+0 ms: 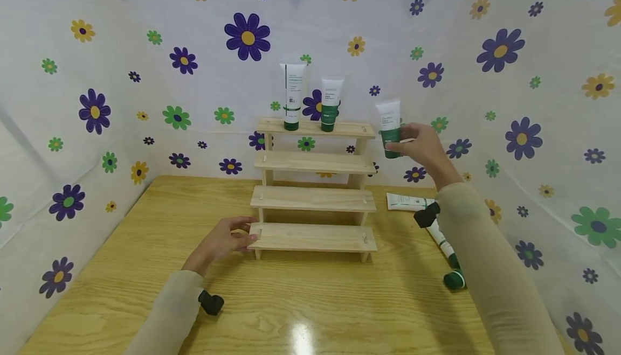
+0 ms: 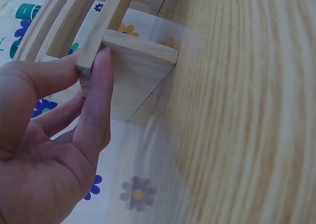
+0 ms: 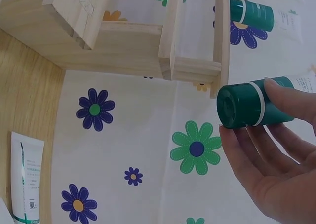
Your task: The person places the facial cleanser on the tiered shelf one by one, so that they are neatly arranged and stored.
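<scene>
My right hand (image 1: pixel 421 145) holds a white and green squeeze tube (image 1: pixel 389 120) by its lower green part, cap down, in the air just right of the stand's top shelf. In the right wrist view, thumb and fingers wrap the green end near the cap (image 3: pixel 237 105). My left hand (image 1: pixel 228 241) pinches the left end of the lowest shelf of a four-step wooden stand (image 1: pixel 312 236), thumb and finger on either face of the board (image 2: pixel 94 46). On the top shelf stand a taller white tube (image 1: pixel 292 94) and a shorter white and green tube (image 1: pixel 331 104), both cap down.
Right of the stand, a white tube (image 1: pixel 405 202) lies on the wooden table (image 1: pixel 194 312). Another tube (image 1: pixel 442 242) and a green cap end (image 1: pixel 454 279) lie partly behind the right sleeve. Flower-patterned white sheeting (image 1: pixel 194 85) encloses the back and sides.
</scene>
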### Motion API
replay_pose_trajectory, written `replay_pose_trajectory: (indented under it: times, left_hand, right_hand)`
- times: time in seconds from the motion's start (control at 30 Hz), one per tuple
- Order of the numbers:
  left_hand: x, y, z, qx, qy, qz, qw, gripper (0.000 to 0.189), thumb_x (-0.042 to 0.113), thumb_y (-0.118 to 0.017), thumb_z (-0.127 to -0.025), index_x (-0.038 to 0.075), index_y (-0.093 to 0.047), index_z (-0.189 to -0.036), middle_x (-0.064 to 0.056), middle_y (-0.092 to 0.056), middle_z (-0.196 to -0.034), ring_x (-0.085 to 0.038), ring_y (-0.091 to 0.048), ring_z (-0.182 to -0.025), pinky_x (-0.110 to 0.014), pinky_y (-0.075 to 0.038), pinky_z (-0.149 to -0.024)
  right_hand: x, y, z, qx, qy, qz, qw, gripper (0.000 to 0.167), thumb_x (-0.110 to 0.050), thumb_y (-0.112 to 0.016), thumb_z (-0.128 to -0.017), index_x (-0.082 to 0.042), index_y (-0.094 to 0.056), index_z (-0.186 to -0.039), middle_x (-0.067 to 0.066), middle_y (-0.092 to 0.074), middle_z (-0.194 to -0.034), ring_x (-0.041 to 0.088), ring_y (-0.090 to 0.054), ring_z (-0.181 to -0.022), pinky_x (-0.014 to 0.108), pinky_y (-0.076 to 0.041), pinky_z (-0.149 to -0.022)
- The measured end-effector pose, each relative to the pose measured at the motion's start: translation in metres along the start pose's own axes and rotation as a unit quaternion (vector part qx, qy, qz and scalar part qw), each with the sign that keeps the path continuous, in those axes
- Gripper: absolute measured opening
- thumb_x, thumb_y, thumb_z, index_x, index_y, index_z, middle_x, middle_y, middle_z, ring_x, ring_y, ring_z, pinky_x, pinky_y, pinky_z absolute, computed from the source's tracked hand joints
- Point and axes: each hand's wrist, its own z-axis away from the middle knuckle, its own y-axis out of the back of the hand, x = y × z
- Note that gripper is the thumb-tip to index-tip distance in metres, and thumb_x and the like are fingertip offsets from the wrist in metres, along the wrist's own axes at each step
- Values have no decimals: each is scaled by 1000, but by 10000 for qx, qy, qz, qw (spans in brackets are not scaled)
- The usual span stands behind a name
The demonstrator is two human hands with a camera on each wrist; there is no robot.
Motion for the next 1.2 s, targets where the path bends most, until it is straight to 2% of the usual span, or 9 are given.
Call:
replay_pose_trajectory:
  times: [0.43, 0.83, 1.2]
  left_hand:
    - [0, 0, -1, -4, 24, 74, 10000, 54, 16, -71, -99, 4, -52, -148, -23, -56, -128, -20, -70, -96, -39, -66, -84]
    - [-2, 0, -2, -20, -6, 6, 10000, 53, 16, -71, -99, 3, -53, -148, -22, -56, -127, -19, -69, -96, -38, -66, -84]
    - [-2, 0, -1, -74, -78, 67, 9999, 53, 14, -70, -99, 1, -52, -147, -23, -57, -124, -19, -70, -98, -38, -66, -84]
  right_hand:
    - [-8, -6, -10, 143, 59, -163, 9997, 68, -32, -72, -97, -4, -45, -153, 22, -49, -154, 43, -44, -143, 68, -34, -120]
    - [-16, -13, -18, 360, 80, -377, 9986, 62, -26, -72, -98, -3, -47, -150, 22, -53, -150, 41, -47, -141, 67, -32, -122]
    - [-21, -20, -28, 454, 225, -509, 9974, 59, -22, -71, -98, -1, -48, -148, 21, -56, -148, 37, -54, -135, 56, -42, -119]
